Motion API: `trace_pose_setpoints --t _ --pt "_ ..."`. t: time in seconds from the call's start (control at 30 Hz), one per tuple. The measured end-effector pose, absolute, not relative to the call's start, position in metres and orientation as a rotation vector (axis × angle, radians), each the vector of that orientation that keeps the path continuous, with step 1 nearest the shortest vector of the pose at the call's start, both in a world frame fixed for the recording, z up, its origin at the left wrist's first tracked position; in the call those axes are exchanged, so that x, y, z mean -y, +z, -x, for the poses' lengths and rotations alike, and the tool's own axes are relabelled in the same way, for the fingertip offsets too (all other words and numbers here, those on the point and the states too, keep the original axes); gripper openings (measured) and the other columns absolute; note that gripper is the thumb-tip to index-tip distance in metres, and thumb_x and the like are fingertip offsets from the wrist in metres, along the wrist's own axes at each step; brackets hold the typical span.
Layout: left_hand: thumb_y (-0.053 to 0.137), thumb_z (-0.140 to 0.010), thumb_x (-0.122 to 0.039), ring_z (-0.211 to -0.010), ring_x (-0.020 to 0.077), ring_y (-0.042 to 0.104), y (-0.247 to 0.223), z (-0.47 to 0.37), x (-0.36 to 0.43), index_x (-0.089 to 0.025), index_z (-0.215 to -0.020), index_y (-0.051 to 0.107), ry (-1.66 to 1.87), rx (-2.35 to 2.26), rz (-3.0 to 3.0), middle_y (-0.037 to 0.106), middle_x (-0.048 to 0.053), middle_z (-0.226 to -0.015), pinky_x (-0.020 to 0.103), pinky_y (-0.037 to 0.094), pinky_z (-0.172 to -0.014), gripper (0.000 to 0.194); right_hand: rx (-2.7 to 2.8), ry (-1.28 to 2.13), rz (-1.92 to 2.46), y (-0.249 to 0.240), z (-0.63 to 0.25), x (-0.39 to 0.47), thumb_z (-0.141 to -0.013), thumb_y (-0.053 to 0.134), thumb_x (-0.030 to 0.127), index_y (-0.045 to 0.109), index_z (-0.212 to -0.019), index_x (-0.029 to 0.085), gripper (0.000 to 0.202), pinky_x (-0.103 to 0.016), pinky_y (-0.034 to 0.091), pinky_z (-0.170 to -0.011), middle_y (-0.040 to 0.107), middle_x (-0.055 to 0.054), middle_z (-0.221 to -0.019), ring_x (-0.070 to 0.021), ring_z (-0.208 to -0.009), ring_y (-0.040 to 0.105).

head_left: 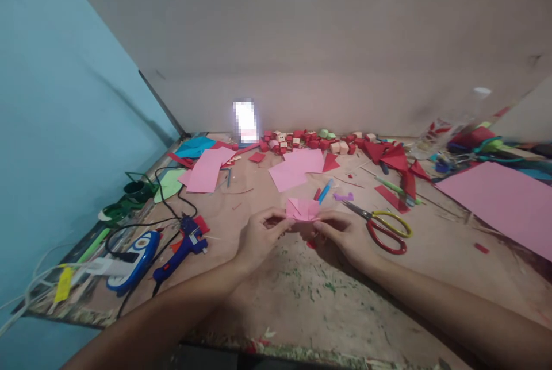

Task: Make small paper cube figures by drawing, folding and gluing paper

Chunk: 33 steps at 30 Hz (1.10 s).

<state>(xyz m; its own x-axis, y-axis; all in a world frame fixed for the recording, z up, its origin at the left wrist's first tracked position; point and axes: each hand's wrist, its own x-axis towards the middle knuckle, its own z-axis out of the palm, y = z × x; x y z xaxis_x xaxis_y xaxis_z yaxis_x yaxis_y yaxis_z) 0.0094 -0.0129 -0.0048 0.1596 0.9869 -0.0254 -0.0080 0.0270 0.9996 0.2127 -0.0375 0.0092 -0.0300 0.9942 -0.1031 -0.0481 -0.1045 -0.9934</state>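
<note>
A small piece of pink paper (303, 208) with crease lines is held up over the middle of the table. My left hand (267, 232) pinches its lower left edge between thumb and fingers. On the other side, my right hand (340, 235) grips the lower right edge the same way. Scissors (383, 227) with one yellow and one red handle lie just right of my right hand, blades toward the paper. Beyond the paper lie a blue stick-like piece (326, 191) and a purple scrap (343, 196).
A blue glue gun (183, 249) and a blue-white power strip (135, 261) with cables lie at left. Pink sheets (297, 169) and a row of small folded red and cream cubes (302, 141) sit farther back, near a lit phone (245, 120). A large pink sheet (500, 200) lies right.
</note>
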Motion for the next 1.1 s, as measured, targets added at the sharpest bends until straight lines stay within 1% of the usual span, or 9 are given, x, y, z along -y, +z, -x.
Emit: trace_pose_setpoints --t 0.17,0.33,0.47,0.53,0.6,0.7,0.83,0.97,1.1 --pt "0.077 -0.078 -0.031 -0.06 0.0118 0.062 -0.006 -0.008 0.014 -0.016 -0.083 0.072 1.077 -1.08 -1.26 0.07 0.0 -0.073 0.022 0.049 -0.059 0.017 1.092 1.401 1.187 0.004 -0.211 0.036 -0.075 0.082 0.035 0.077 -0.101 0.022 0.03 -0.034 0.058 -0.066 0.076 -0.003 -0.076 -0.0203 -0.067 0.07" --pt "0.078 -0.077 -0.029 -0.061 0.0116 0.063 -0.007 -0.007 0.015 -0.016 -0.086 0.074 1.052 -1.034 -1.28 0.072 0.002 -0.08 0.022 0.049 -0.06 0.016 1.07 1.409 1.142 0.003 -0.209 0.037 -0.076 0.08 0.035 0.08 -0.084 0.021 0.016 -0.031 0.057 -0.062 0.076 -0.005 -0.088 -0.0167 -0.063 0.068" --pt "0.077 -0.077 -0.027 -0.061 0.011 0.061 -0.005 -0.007 0.013 -0.016 -0.081 0.077 1.065 -1.013 -1.282 0.071 0.003 -0.083 0.021 0.048 -0.055 0.012 1.066 1.42 1.139 0.006 -0.208 0.037 -0.075 0.081 0.035 0.081 -0.078 0.02 0.015 -0.031 0.056 -0.061 0.074 -0.005 -0.081 -0.0163 -0.061 0.065" --pt "0.077 -0.077 -0.026 -0.059 0.0102 0.06 -0.005 -0.007 0.013 -0.017 -0.079 0.077 1.079 -1.017 -1.269 0.07 0.002 -0.08 0.02 0.047 -0.054 0.01 1.067 1.426 1.139 0.007 -0.208 0.037 -0.074 0.082 0.034 0.081 -0.078 0.02 0.014 -0.031 0.057 -0.062 0.075 -0.005 -0.084 -0.0164 -0.064 0.066" --pt "0.077 -0.077 -0.026 -0.059 0.0099 0.06 -0.004 -0.008 0.012 -0.017 -0.077 0.076 1.089 -1.019 -1.256 0.069 0.001 -0.078 0.02 0.047 -0.054 0.01 1.06 1.432 1.145 0.008 -0.208 0.036 -0.073 0.083 0.033 0.082 -0.085 0.021 0.017 -0.032 0.058 -0.065 0.076 -0.005 -0.091 -0.0162 -0.065 0.067" --pt "0.078 -0.075 -0.027 -0.059 0.0101 0.06 -0.005 -0.008 0.011 -0.017 -0.077 0.077 1.089 -1.019 -1.247 0.069 0.001 -0.078 0.021 0.047 -0.055 0.01 1.054 1.435 1.16 0.007 -0.21 0.035 -0.072 0.085 0.033 0.083 -0.093 0.022 0.024 -0.031 0.057 -0.061 0.076 -0.006 -0.1 -0.0128 -0.06 0.064" --pt "0.077 -0.076 -0.029 -0.058 0.0101 0.059 -0.006 -0.008 0.01 -0.016 -0.077 0.077 1.082 -1.032 -1.24 0.069 0.001 -0.076 0.021 0.047 -0.055 0.012 1.075 1.431 1.168 0.011 -0.21 0.033 -0.072 0.085 0.034 0.084 -0.078 0.019 0.016 -0.027 0.054 -0.053 0.076 -0.007 -0.094 -0.01 -0.055 0.059" --pt "0.078 -0.077 -0.032 -0.059 0.0114 0.06 -0.006 -0.009 0.011 -0.016 -0.078 0.077 1.071 -1.067 -1.237 0.069 0.002 -0.073 0.021 0.047 -0.054 0.017 1.068 1.434 1.164 0.016 -0.208 0.033 -0.072 0.085 0.033 0.083 -0.075 0.019 0.015 -0.03 0.057 -0.058 0.076 -0.008 -0.092 -0.0138 -0.061 0.064" --pt "0.078 -0.078 -0.036 -0.059 0.0118 0.062 -0.01 -0.009 0.013 -0.016 -0.081 0.078 1.066 -1.14 -1.223 0.07 0.001 -0.07 0.021 0.048 -0.056 0.02 1.03 1.401 1.145 0.01 -0.206 0.031 -0.073 0.085 0.036 0.083 -0.078 0.021 0.016 -0.037 0.061 -0.072 0.076 -0.01 -0.106 -0.0226 -0.084 0.07"
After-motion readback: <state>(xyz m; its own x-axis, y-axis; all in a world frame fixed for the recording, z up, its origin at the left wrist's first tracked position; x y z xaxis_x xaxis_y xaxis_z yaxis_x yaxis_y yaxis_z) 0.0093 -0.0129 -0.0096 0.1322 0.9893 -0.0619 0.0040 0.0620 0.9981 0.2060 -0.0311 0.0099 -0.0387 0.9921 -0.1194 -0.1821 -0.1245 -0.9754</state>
